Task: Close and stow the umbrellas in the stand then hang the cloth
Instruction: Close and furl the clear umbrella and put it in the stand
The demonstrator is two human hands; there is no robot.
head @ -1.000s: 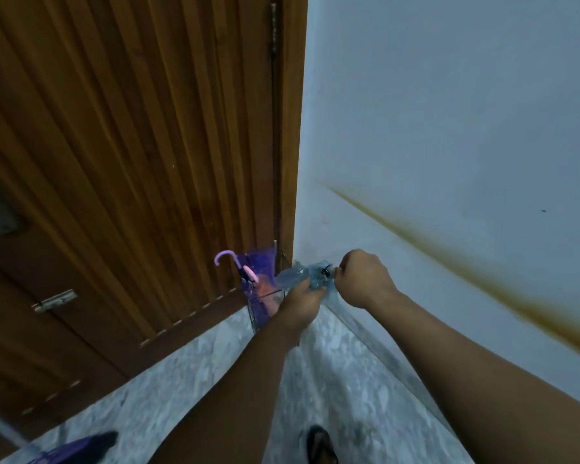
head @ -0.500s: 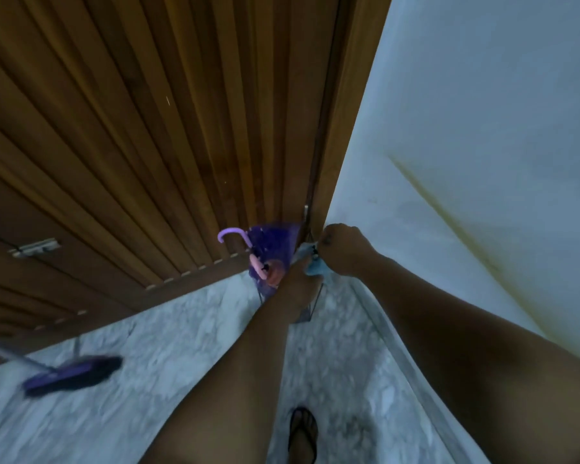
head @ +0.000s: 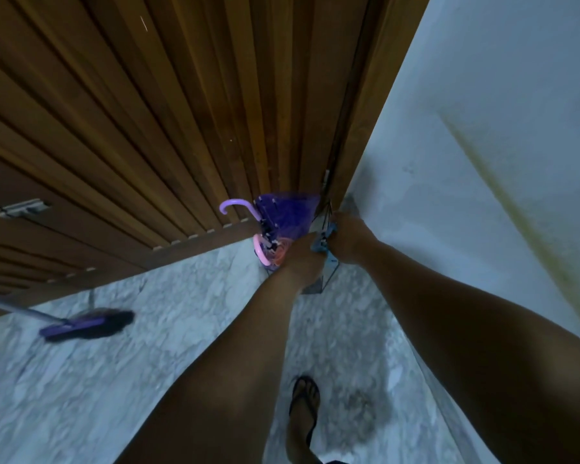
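Cloth (head: 320, 244) is bunching pale blue between my two hands at the corner where the slatted wooden door (head: 181, 112) is meeting the wall (head: 482, 128), right over the wire umbrella stand (head: 329, 272). My right hand (head: 347, 239) is curling into a fist round one end of it; my left hand (head: 303, 259) is gripping the other end, as far as I can judge, though its fingers are mostly hiding behind the knuckles. To hang it well, I am thinking I should be keeping the fabric taut and draping it evenly over the stand's top wire — not letting it sag inside. The stand is holding a folded purple umbrella (head: 283, 214) with a lilac hooked handle (head: 235, 207), and a pink hooked handle (head: 261, 252) is poking out beside it — both already stowed. A purple broom (head: 84, 324) is lying on the marble floor (head: 148, 346), well apart
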